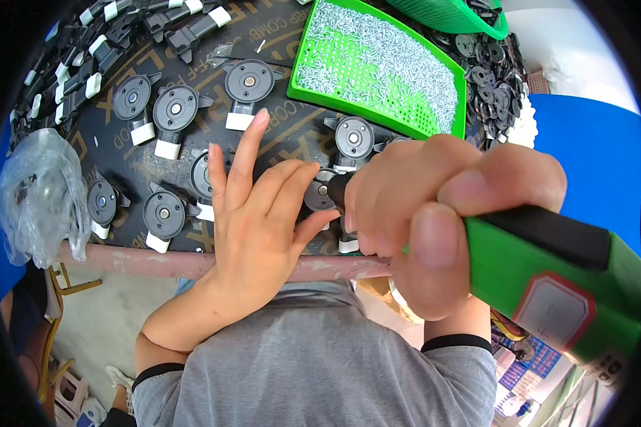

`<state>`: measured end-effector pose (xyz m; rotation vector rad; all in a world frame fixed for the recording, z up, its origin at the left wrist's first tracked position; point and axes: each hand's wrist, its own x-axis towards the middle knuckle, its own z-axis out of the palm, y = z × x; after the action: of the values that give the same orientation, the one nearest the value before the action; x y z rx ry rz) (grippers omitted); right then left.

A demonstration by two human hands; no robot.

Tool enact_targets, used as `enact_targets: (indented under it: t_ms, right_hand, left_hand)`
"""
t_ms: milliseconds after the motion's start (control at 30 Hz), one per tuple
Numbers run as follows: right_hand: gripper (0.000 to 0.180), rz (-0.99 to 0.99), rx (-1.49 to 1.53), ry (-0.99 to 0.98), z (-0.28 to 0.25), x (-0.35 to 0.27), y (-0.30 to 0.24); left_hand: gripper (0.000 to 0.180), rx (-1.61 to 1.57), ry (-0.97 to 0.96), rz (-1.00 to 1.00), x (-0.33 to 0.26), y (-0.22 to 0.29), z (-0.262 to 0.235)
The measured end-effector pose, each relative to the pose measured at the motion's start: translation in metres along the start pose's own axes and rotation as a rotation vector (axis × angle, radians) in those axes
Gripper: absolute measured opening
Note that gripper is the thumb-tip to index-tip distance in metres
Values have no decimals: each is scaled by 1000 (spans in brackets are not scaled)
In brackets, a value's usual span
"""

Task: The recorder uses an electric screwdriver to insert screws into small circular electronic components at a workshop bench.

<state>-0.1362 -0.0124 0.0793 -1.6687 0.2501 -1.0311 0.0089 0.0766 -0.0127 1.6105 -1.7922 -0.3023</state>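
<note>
Evidently, over the dark worktop (285,132), the green electric screwdriver (509,265) juts off the near right of the screw tray (356,107); it looks fairly heavy and rigid, best gripped round its front barrel, where the right hand's (434,192) fingers are wrapped tight. On the tray's near side lies the round-plated grey bracket (316,199), likely light, stiff, smooth plastic, best pinched by its rim; the left hand's (253,231) thumb and forefinger stand half open around it, contact unclear.
</note>
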Motion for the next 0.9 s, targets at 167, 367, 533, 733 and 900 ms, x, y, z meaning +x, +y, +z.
enact_targets:
  t_ms: [167,367,533,733,900]
  right_hand:
    - [35,-62,76,14,1,2,1]
    - [18,-229,-186,419,-88,5,-15]
    - [23,-161,-256,579,-114,2,32]
    - [24,-158,-279,618,-126,4,45]
    - [23,-162,-273,624,-129,7,49]
  left_hand:
    - [45,9,-31,-36,0,2,1]
    - [53,81,-36,-8,-4,7,9]
    - [56,116,-67,-13,-4,7,8]
    - [60,131,-78,-16,-1,7,8]
    - [60,127,-84,-19,2,6,9]
